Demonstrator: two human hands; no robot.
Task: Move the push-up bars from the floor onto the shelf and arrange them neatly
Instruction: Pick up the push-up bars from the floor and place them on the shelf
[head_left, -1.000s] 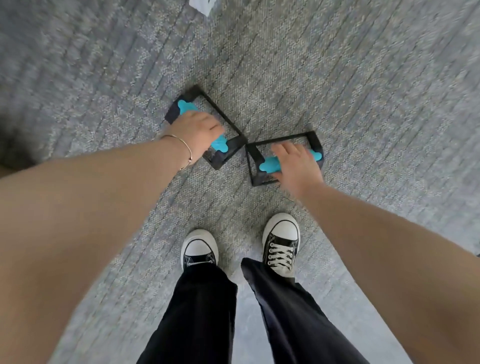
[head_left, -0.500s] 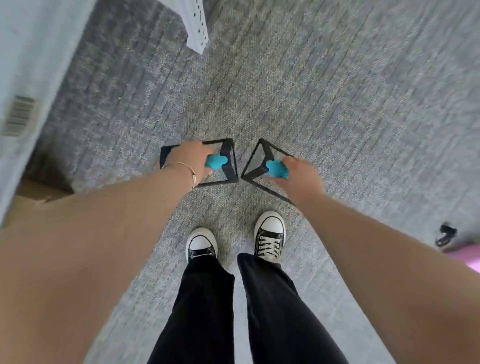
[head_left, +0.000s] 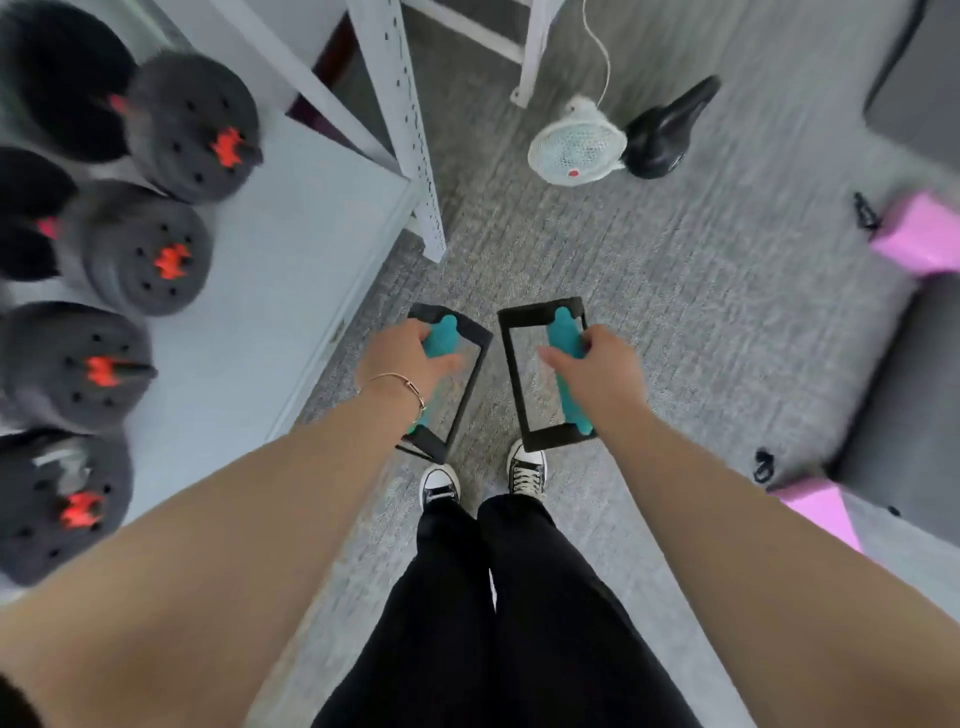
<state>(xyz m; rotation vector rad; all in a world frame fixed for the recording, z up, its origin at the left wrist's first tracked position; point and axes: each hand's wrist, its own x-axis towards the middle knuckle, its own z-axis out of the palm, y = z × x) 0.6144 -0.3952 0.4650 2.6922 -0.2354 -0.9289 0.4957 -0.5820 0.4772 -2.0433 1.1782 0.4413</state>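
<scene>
A: Where are the push-up bars?

B: Off the floor, one in each hand. The left hand (head_left: 410, 358) is clenched around the teal grip of the left push-up bar (head_left: 470, 364), whose black frame hangs below the fist, just beside the front edge of the shelf (head_left: 291, 249). The right hand (head_left: 597, 371) is wrapped around the teal grip of the right push-up bar (head_left: 540, 374); its rectangular black base faces the camera.

A: Do the two bars touch?

B: No, they hang side by side with a narrow gap between them, above the grey carpet (head_left: 675, 291) and ahead of the black-and-white sneakers (head_left: 483, 480).

A: What sits on the shelf?

B: Dark dumbbells (head_left: 150, 254) with red centres, blurred, along its left side. The pale surface nearer the bars is bare.

A: Anything else on the floor?

B: A small white fan (head_left: 576, 145) with a cord, a black bicycle saddle (head_left: 670, 124) touching it, and pink blocks (head_left: 919, 239) at the right, near a grey cushion.
</scene>
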